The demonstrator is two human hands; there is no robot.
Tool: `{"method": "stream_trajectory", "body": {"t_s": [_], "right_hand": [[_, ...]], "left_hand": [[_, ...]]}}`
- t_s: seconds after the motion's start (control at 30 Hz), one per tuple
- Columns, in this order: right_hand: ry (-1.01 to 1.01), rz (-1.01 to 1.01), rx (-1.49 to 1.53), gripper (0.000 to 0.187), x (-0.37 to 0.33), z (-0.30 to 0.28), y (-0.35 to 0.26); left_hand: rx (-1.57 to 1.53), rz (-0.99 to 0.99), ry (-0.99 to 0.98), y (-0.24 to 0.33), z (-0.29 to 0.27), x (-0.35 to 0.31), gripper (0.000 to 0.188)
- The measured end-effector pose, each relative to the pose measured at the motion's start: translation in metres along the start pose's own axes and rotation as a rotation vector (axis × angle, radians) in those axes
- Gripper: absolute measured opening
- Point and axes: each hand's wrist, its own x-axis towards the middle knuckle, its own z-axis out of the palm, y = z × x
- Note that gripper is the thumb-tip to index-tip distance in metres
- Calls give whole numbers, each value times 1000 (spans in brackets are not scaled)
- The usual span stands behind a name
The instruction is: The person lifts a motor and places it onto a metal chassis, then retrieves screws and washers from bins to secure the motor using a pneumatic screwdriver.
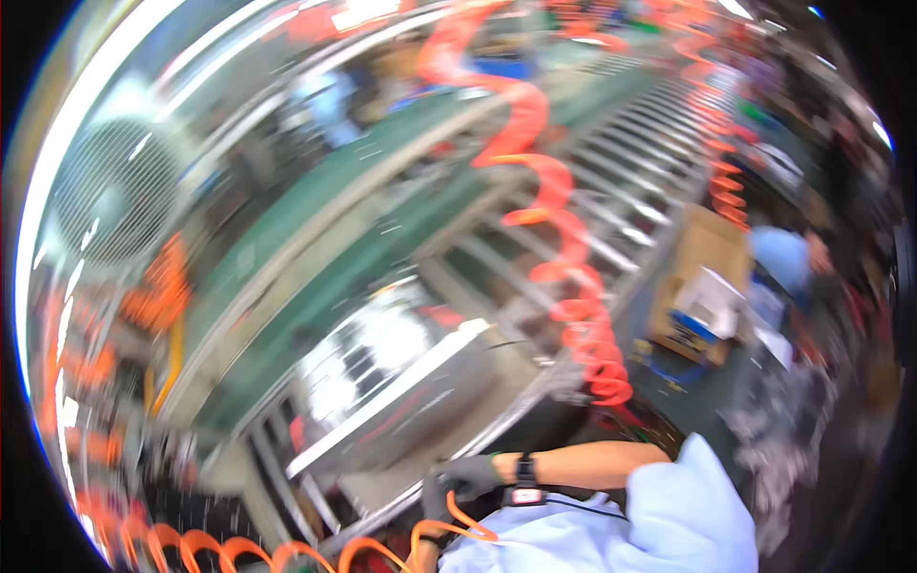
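My right hand (471, 476), in a dark grey glove, is near the bottom centre, with a black strap and a small device on its wrist. My left hand (436, 503), also gloved, is close against it and partly hidden. Motion blur smears the fingers of both, and I cannot make out anything in them. An orange coiled hose (358, 546) runs along the lower edge and loops in front of my left forearm. Just beyond my hands, a box-shaped metal appliance (420, 406) with a shiny top and a pale front edge rests on the conveyor line.
A roller conveyor (630, 181) stretches away to the upper right, beside a green belt (287, 239). Red coiled hoses (573, 258) hang over it. An open cardboard box (702, 277) stands on the right. At the far left is a large fan (115, 196). People in blue (325, 105) are beyond the line.
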Motion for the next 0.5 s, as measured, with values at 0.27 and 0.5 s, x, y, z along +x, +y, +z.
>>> {"method": "stream_trajectory", "body": {"t_s": [0.27,0.5], "right_hand": [[-137,826,1258,45,116,67,-30],[-7,1031,921,49,158,68,-16]], "left_hand": [[-556,-105,214,-68,-36,-47,25],[-383,-82,788,-82,-200,-49,18]]}}
